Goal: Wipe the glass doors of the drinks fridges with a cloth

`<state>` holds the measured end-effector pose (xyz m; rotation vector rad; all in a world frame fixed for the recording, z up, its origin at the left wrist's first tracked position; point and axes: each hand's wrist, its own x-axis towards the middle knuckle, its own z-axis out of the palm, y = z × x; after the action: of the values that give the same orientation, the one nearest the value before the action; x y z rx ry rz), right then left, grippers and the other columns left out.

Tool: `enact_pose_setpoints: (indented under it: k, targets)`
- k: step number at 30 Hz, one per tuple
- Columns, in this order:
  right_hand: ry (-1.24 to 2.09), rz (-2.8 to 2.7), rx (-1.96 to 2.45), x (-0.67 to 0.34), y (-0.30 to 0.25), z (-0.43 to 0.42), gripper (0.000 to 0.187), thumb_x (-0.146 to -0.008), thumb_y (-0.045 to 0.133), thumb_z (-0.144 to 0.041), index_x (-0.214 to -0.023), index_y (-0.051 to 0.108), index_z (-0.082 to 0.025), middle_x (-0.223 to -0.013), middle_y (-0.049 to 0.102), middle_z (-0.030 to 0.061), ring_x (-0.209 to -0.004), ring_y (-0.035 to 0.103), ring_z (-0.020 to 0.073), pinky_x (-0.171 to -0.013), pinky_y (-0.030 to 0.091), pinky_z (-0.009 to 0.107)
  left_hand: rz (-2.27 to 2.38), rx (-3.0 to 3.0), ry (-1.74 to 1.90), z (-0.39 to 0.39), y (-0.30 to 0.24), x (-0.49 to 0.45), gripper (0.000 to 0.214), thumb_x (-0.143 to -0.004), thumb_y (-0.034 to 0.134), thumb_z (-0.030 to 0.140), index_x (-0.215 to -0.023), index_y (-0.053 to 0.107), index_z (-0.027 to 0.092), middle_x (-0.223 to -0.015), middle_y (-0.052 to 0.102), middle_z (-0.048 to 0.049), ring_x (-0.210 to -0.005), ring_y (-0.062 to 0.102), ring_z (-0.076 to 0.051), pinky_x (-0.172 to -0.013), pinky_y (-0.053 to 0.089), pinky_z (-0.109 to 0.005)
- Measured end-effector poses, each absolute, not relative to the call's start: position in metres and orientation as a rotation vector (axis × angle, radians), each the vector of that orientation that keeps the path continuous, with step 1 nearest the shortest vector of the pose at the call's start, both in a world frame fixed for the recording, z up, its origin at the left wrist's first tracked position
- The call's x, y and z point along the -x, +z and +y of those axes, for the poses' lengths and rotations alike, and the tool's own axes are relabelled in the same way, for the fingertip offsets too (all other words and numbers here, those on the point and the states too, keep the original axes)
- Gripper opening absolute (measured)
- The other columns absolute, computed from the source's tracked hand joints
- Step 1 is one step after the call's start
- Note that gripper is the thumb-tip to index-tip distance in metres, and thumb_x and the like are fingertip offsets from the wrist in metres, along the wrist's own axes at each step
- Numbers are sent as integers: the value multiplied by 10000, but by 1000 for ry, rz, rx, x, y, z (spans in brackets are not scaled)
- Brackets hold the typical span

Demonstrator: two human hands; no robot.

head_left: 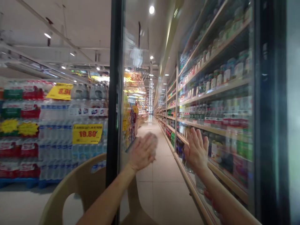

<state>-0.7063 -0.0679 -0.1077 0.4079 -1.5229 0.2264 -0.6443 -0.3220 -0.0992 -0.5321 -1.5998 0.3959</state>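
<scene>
A tall glass door point(150, 168) in a dark frame stands upright in front of me. My left hand point(143, 151) is raised before the glass, its fingers pointing up and to the right. Motion smears those fingers, and a greyish blur along their edge could be a reflection or something held. To the right, my right hand point(196, 149) is held up to the glass with fingers stretched out and slightly apart, holding nothing. Whether either palm touches the pane is hard to tell.
A tan plastic chair point(52, 195) stands at lower left, close to the door's dark edge point(114, 93). Farther left are stacked bottle packs point(56, 134) with yellow price signs point(87, 133). Shelves of bottles point(215, 81) and a tiled aisle point(161, 168) show in the glass.
</scene>
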Motion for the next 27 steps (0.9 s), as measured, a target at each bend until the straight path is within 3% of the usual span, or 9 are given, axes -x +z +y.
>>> enact_pose_setpoints:
  k: [4,9,14,20,22,25,27]
  targets:
    - [236,-1506,-404,707,-107,-68,616,-878,420,-286,-1455,221,-197,-1431,405,126,-1380,276,249,-1116,186,491,-1505,189,160,-331,-108,639,628,-861,449,251,-1435,228,123,-1518,189,-143,-1421,92,-244,-1128,191,-420]
    - [229,-1526,-413,706,-107,-67,589,-876,422,-286,-1436,270,-187,-1419,422,128,-1386,264,240,-1125,175,483,-1624,790,568,-323,-118,637,579,-855,442,391,-1399,335,223,-1476,327,-51,-1405,185,-186,-1153,135,-359]
    - [232,-1517,-427,706,-108,-66,646,-866,440,-263,-1459,197,-185,-1435,398,127,-1390,249,241,-1124,165,488,-1556,182,184,-326,-115,639,648,-849,461,249,-1441,219,145,-1488,253,-163,-1416,102,-252,-1113,209,-468]
    - [227,-1514,-454,706,-107,-65,645,-871,432,-248,-1463,183,-190,-1430,406,128,-1387,258,243,-1121,170,483,-1616,1153,785,-311,-135,638,465,-845,429,388,-1299,471,299,-1482,305,52,-1401,200,-158,-1152,165,-346]
    - [229,-1506,-452,705,-107,-66,636,-872,427,-241,-1461,191,-189,-1420,421,126,-1388,256,235,-1124,164,477,-1613,956,669,-320,-123,636,462,-848,439,353,-1302,469,275,-1471,333,21,-1405,184,-161,-1157,139,-365]
    - [249,-1501,-440,704,-107,-67,632,-869,431,-232,-1457,203,-200,-1413,433,113,-1391,249,221,-1132,151,470,-1596,407,333,-331,-110,632,547,-846,467,297,-1373,376,184,-1456,352,-100,-1418,124,-219,-1143,141,-435]
    - [259,-1505,-442,704,-107,-68,633,-865,440,-235,-1455,210,-204,-1416,431,106,-1392,245,218,-1135,144,468,-1614,561,437,-330,-114,630,548,-846,463,313,-1374,376,192,-1460,349,-94,-1417,132,-213,-1140,155,-420]
